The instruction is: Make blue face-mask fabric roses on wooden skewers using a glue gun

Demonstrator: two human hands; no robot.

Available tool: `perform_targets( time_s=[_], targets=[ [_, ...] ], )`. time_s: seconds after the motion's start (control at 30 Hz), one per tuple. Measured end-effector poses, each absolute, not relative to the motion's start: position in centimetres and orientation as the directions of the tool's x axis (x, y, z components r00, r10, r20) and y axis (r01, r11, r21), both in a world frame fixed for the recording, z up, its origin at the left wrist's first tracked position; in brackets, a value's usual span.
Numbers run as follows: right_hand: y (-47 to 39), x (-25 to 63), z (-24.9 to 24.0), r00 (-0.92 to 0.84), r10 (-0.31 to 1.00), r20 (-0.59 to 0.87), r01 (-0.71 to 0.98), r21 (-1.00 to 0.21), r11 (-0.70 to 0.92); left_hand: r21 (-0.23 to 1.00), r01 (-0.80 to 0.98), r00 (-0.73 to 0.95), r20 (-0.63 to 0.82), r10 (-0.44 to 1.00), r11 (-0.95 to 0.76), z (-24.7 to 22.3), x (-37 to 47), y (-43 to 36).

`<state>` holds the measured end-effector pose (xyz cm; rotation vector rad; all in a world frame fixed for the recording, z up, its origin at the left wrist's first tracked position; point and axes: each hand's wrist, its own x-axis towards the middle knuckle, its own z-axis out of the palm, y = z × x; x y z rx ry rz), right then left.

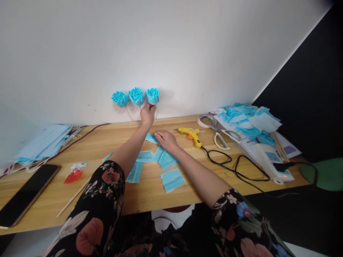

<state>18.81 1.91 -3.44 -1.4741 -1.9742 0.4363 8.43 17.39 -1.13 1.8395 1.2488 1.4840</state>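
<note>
1. L hand point(148, 115) is at the far side, nr the wall point(193, 57); grip narrow, fingers closed round the stem just under the R flower point(153, 95).
2. R flower is the rightmost of three blue blooms, upright in front of the wall at the worktop's point(88, 150) far edge. Mid flower point(136, 96) sits just left of it, L flower point(120, 99) farthest left w/ its thin stem tilted.
3. R hand point(166, 141) is lower & nearer, resting palm-down on the worktop, fingers over a blue scrap point(151, 138); can't tell if its grip pinches that or only presses.
4. Blue squares point(173, 179) lie nr side, btwn & under the forearms; some overlap, some part-hidden by the L arm.
5. Right of R hand: yellow glue gun point(191, 134), nozzle pointing left, black cord point(219, 160) looping right. Beyond it, tape roll point(205, 122) & white-handled scissors point(222, 141), touching.
6. Far right: heap of blue/white material point(249, 119) on paper; white box point(270, 160) w/ red light & black plug nr it.
7. Left: face masks point(45, 142) stacked far, phone point(29, 194) near, red-and-white item point(75, 173) & thin stick point(72, 200) right of phone.
</note>
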Motion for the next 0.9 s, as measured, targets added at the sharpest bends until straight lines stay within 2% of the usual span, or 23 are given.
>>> perform_targets(
  time_s=[0.1,0.3,0.57,0.73,0.9],
  targets=[
    [1.9,18.8,-3.4,-0.176,0.943,0.284,0.731,-0.604,0.318,0.805,0.402,-0.109,0.516,0.85,-0.437,-0.9,8.7,17.0],
    [2.0,18.8,-3.5,-0.171,0.946,0.275,0.732,-0.607,0.309,0.79,0.437,-0.145,0.533,0.834,-0.43,-0.5,8.8,16.3],
    [2.1,18.8,-3.6,-0.183,0.939,0.29,0.727,-0.603,0.328,0.801,0.412,-0.059,0.5,0.864,-0.435,-0.3,7.8,15.5],
    [2.1,18.8,-3.5,-0.166,0.947,0.274,0.74,-0.6,0.303,0.761,0.478,0.029,0.485,0.874,-0.438,-0.8,6.8,13.5],
    [2.3,19.0,-3.3,-0.209,0.938,0.275,0.732,-0.592,0.337,0.768,0.518,0.068,0.403,0.913,-0.377,-1.7,5.5,10.5]
  ],
)
